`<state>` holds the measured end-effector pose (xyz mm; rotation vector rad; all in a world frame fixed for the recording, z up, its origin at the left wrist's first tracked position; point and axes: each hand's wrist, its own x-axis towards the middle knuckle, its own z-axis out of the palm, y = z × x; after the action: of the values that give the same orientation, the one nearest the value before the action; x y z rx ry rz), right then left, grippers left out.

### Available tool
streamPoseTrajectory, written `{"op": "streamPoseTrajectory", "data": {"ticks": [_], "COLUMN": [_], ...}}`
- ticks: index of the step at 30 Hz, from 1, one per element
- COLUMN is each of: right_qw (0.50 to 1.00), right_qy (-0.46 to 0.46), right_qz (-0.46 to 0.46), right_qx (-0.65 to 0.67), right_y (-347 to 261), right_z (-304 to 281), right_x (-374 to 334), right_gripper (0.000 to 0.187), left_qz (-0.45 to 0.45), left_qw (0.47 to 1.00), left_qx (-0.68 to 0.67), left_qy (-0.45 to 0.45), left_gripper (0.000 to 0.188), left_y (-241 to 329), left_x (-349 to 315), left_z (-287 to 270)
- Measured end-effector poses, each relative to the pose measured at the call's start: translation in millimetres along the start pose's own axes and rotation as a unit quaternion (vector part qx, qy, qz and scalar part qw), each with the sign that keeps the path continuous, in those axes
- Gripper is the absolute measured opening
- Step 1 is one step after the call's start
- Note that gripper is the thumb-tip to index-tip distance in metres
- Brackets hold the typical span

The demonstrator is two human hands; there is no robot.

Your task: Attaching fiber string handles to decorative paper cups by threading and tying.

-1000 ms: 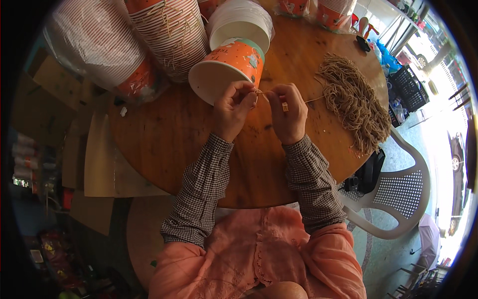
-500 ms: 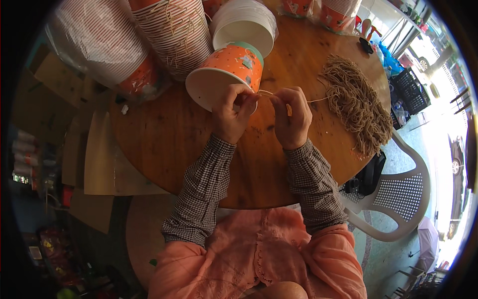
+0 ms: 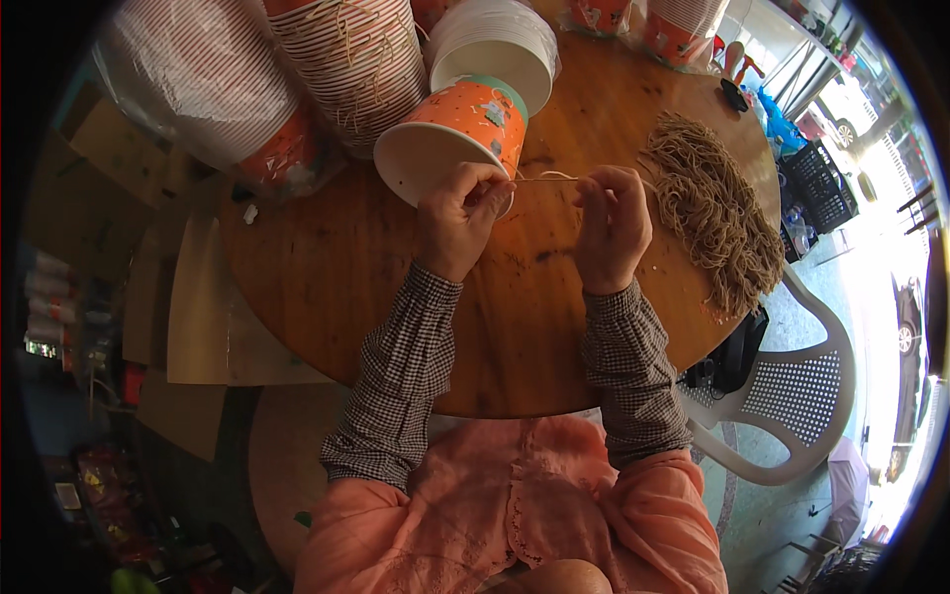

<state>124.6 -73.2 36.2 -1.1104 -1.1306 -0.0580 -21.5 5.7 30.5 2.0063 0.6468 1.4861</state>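
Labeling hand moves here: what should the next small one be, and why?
Probably a slight outward tug by the right hand, with the left hand holding firm near the orange bucket's rim: one strand of the thin cord runs nearly straight between their fingertips, while another strand curves loosely beside it, so some slack seems left.

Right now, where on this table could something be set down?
The round table is bare between the forearms and left of them, in front of the stacked tubs. Another patch lies beyond the right hand, between the tipped tub and the cord heap. The far left is crowded.
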Motion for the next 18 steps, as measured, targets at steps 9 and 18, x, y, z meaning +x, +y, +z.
{"op": "streamPoseTrajectory", "data": {"ticks": [9,18], "right_qw": [0.978,0.985], "right_qy": [-0.172,-0.150], "right_qz": [-0.100,0.050], "right_qx": [-0.064,0.063], "right_y": [-7.9,3.9], "right_z": [3.9,12.0], "right_x": [6.1,0.8], "right_gripper": [0.012,0.009], "left_qz": [-0.237,-0.271], "left_qw": [0.922,0.897], "left_qx": [-0.302,-0.326], "left_qy": [-0.046,-0.126], "left_gripper": [0.016,0.016], "left_y": [6.0,8.0], "left_x": [-0.6,-4.4], "left_z": [-2.7,0.1]}}
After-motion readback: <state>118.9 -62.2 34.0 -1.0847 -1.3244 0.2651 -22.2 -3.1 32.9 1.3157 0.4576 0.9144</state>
